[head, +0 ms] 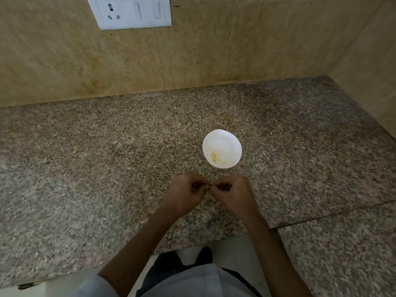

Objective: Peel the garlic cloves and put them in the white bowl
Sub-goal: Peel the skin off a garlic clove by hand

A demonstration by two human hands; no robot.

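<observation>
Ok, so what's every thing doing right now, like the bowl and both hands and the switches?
white bowl: upright on the counter, a few pale yellowish bits inside.
left hand: fingers curled, pinching what is likely a garlic clove.
right hand: fingers curled, pinching the same clove.
garlic clove: almost hidden; peeled or not, cannot tell.
switch plate: on the wall; on or off, too blurred to tell.

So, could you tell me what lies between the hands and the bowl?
Only bare counter separates the left hand and right hand from the bowl, per the head view.
</observation>
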